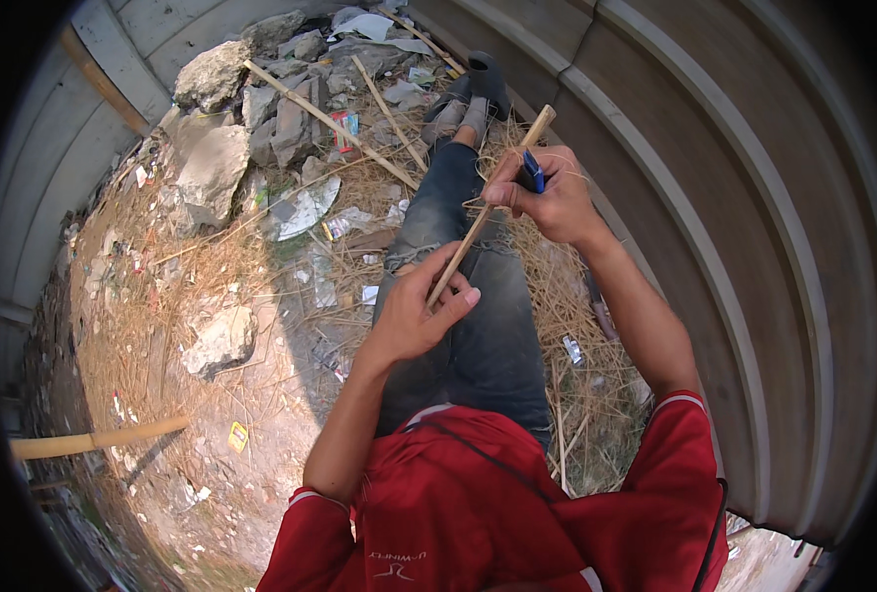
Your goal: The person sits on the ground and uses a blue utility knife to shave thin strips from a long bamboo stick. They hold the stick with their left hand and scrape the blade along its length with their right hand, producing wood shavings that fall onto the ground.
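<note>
The left hand (pixel 414 316) pinches the near end of a thin pale stick (pixel 488 212). The right hand (pixel 547 197), farther off, is closed on a blue-handled knife (pixel 530 173) against the stick, above the jeans (pixel 478 296).

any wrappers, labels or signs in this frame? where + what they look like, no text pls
Small yellow packet: on bare dirt at lower left, squarish, flat.
Red and blue wrapper: among the grey rubble, upper centre, crumpled.
White plastic sheet: beside the large rocks, torn, grey-white.
Small white wrapper: in the straw near the person's right forearm, crumpled.
White logo print: on the red shirt, bottom centre.
No signs or screens.
</note>
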Demonstrator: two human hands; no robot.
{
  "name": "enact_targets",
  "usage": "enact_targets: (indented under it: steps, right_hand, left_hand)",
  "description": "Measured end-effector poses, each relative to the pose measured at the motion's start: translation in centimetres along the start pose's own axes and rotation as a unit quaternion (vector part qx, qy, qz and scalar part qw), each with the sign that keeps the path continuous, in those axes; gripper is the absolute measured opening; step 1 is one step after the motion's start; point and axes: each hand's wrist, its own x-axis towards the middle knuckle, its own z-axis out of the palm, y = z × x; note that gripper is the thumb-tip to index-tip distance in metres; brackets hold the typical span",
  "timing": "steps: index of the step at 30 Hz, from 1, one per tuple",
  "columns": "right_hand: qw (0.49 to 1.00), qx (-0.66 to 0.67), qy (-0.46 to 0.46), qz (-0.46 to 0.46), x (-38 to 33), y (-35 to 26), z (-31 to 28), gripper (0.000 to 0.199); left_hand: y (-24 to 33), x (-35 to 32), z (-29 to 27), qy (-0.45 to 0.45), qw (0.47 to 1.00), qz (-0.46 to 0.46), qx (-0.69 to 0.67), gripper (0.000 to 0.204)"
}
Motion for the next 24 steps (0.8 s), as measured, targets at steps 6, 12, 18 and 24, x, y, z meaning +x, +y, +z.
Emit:
enact_targets:
  steps: [6, 12, 18, 24]
  right_hand:
    - [0.99, -0.059, 0.128, -0.028, -1.6, -1.6, 3.0, 0.02]
    - [0.985, -0.101, 0.11, 0.091, -5.2, -1.6, 2.4, 0.03]
    - [0.987, -0.159, -0.017, -0.015, -7.8, 1.6, 4.9, 0.031]
    - [0.986, -0.15, -0.055, 0.039, -7.1, 0.4, 4.7, 0.023]
  left_hand:
    - [-1.9, 4.5, 0.9, 0.112, 0.989, 0.1, 0.0, 0.052]
    - [-1.7, 3.7, 0.0, 0.126, 0.992, 0.019, -0.012, 0.04]
    - [-0.6, 4.4, -0.6, 0.113, 0.991, 0.055, -0.049, 0.045]
    - [1.2, 4.2, -1.5, 0.05, 0.989, 0.009, -0.142, 0.05]
